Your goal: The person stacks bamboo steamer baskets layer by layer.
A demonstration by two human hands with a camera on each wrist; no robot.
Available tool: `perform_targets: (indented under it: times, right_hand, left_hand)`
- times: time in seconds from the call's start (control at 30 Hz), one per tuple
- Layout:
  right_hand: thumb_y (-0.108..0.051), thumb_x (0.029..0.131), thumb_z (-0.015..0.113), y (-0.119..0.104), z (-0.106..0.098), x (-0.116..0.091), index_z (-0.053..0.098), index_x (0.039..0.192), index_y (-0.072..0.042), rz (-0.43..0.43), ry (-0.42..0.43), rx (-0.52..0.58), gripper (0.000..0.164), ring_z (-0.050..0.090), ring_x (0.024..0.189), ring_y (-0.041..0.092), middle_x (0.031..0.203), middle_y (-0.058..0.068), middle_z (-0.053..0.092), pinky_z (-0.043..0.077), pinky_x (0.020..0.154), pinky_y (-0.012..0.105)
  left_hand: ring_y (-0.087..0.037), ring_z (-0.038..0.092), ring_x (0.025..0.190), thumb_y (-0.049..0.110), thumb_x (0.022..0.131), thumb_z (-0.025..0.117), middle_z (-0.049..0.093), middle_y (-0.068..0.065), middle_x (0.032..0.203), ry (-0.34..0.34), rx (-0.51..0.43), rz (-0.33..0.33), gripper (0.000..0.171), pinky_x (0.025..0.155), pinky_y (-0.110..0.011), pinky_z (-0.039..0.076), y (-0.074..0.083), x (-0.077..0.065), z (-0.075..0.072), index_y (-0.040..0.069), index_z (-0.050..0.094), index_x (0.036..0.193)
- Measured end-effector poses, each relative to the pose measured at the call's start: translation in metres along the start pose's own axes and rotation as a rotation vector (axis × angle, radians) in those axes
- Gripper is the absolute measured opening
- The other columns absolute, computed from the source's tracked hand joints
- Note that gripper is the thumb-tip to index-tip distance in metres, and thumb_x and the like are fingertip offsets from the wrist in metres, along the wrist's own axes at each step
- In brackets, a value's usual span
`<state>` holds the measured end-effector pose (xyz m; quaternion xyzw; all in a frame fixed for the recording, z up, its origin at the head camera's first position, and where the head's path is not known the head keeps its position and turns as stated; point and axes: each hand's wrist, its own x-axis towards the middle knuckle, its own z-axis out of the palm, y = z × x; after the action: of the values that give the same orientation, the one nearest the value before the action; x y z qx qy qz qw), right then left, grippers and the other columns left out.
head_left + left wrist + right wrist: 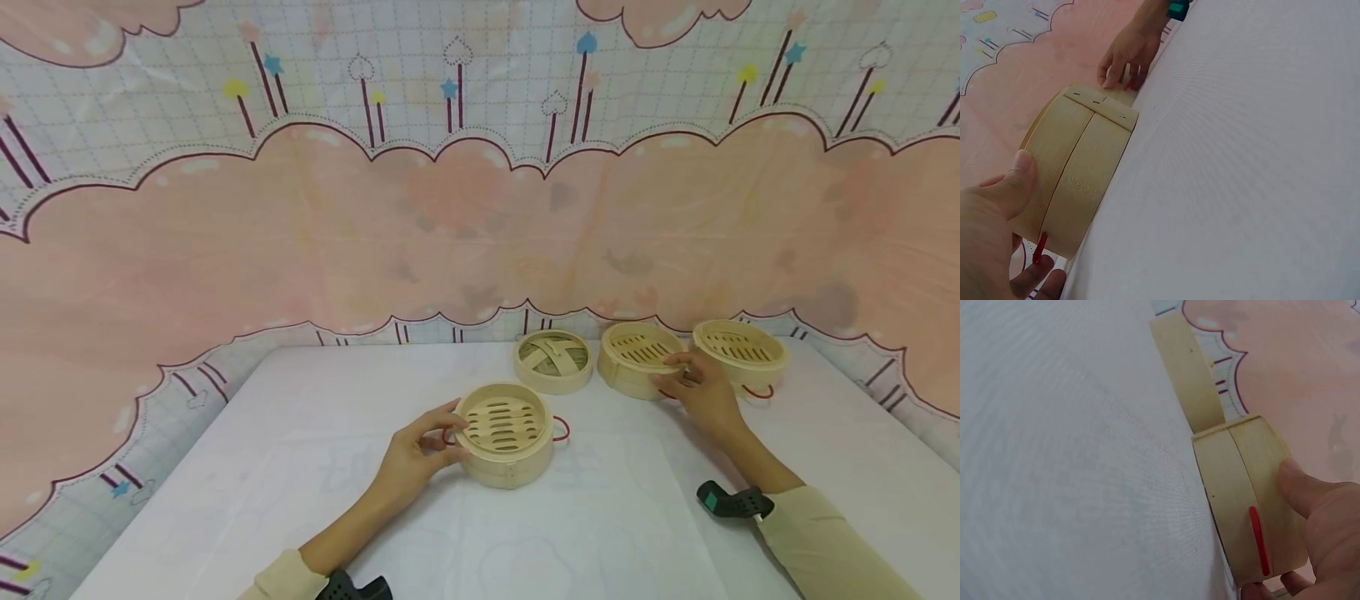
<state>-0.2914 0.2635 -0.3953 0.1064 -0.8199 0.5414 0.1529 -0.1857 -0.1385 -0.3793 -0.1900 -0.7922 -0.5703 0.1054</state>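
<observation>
My left hand (411, 454) grips the left rim of a round bamboo steamer basket (510, 471) at the table's middle. The left wrist view shows the thumb on the wall of this basket (1066, 175), with fingers near a red loop handle (1039, 248). Farther back, my right hand (705, 396) holds the right side of a second slatted steamer basket (622, 379). In the right wrist view, the thumb presses the upper wall of that basket (1229, 481), above a red handle (1259, 540); some fingertips are hidden behind it. Both baskets stand upright.
Left of the second basket sits a woven bamboo steamer lid (555, 383). A third steamer basket (750, 375) with a red handle stands just beyond my right hand. The white table (360, 375) ends at a pink patterned backdrop (420, 250).
</observation>
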Motion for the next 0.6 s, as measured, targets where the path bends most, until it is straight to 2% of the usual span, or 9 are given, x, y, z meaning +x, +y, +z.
perform_targets:
  times: [0.1, 0.37, 0.6]
  right_hand:
    - [-0.013, 0.088, 0.07, 0.0011, -0.0003, -0.0005, 0.05, 0.112, 0.005, 0.014, -0.003, 0.006, 0.036, 0.058, 0.076, 0.003, 0.111, 0.017, 0.049, 0.053, 0.063, 0.022]
    - [-0.02, 0.088, 0.071, 0.0005, -0.0006, -0.0022, 0.048, 0.109, 0.002, 0.026, 0.004, -0.051, 0.039, 0.055, 0.071, 0.005, 0.101, 0.014, 0.052, 0.049, 0.058, 0.02]
    - [-0.03, 0.087, 0.07, -0.0021, -0.003, -0.0053, 0.048, 0.113, -0.002, 0.068, 0.012, -0.119, 0.044, 0.056, 0.074, 0.006, 0.106, 0.016, 0.053, 0.047, 0.056, 0.019]
  left_hand:
    - [-0.041, 0.056, 0.089, -0.001, 0.078, 0.075, 0.048, -0.021, 0.138, -0.002, 0.006, -0.001, 0.03, 0.076, -0.029, 0.05, -0.0005, 0.0, 0.0, 0.0, 0.065, 0.106]
    - [-0.045, 0.055, 0.09, 0.0, 0.078, 0.075, 0.048, -0.021, 0.138, -0.004, 0.006, 0.028, 0.03, 0.076, -0.031, 0.05, -0.0024, -0.0005, 0.0006, -0.002, 0.065, 0.106]
    - [-0.044, 0.055, 0.089, 0.0, 0.078, 0.075, 0.048, -0.02, 0.138, -0.004, 0.009, 0.031, 0.03, 0.076, -0.029, 0.049, -0.0031, -0.0008, 0.0009, -0.001, 0.065, 0.107]
